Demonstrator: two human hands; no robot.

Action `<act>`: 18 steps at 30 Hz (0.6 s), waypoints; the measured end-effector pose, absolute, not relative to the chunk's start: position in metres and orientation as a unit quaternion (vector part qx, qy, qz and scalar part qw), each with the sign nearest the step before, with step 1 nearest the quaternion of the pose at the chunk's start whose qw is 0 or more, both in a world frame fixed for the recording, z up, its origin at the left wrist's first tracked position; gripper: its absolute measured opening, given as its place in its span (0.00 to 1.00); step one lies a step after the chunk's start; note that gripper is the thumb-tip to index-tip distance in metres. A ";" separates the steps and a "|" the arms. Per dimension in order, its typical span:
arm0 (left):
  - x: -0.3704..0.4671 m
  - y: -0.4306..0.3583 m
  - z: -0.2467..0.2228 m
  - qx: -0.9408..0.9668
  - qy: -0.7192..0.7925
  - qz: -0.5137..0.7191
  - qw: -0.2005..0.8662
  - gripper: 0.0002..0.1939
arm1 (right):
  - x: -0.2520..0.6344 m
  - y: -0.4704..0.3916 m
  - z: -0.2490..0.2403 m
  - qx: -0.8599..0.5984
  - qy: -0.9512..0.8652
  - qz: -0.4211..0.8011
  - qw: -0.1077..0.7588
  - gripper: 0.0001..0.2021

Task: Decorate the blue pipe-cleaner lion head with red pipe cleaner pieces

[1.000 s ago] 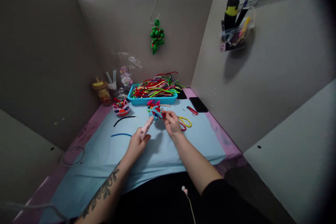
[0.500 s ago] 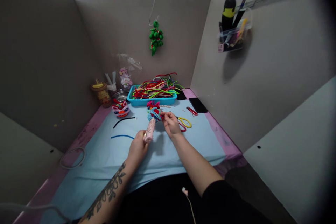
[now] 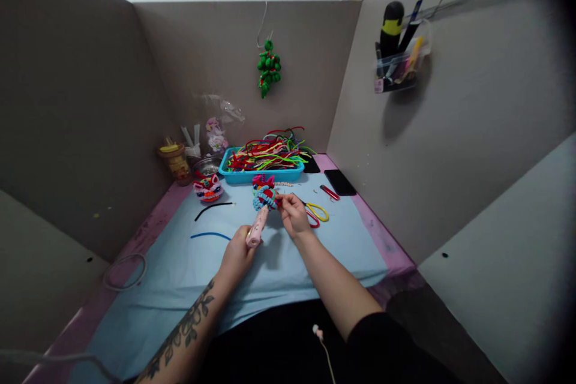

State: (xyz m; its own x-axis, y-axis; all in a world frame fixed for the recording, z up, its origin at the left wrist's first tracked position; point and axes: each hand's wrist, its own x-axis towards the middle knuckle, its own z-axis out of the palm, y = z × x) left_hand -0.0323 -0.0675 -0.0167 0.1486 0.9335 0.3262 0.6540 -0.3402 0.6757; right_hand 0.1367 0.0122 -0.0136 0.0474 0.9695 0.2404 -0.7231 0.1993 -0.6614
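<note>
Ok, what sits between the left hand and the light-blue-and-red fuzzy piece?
A pale pink handheld tool, gripped by the left hand, its tip at the light-blue-and-red fuzzy piece; contact unclear. Seen in the head view.

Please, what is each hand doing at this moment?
Left hand: closed around a pink tool.
Right hand: fingers closed on the red-and-blue pipe-cleaner piece.

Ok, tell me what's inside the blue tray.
A tangled heap of pipe cleaners, red, green and other colours, fills the blue tray, some sticking out past its rim. The heap covers the bottom, so anything beneath cannot be seen.
</note>
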 end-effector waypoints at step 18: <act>-0.033 -0.067 -0.014 0.700 0.546 0.404 0.222 0.07 | 0.136 0.012 -0.014 -0.187 -0.332 0.607 0.698 0.07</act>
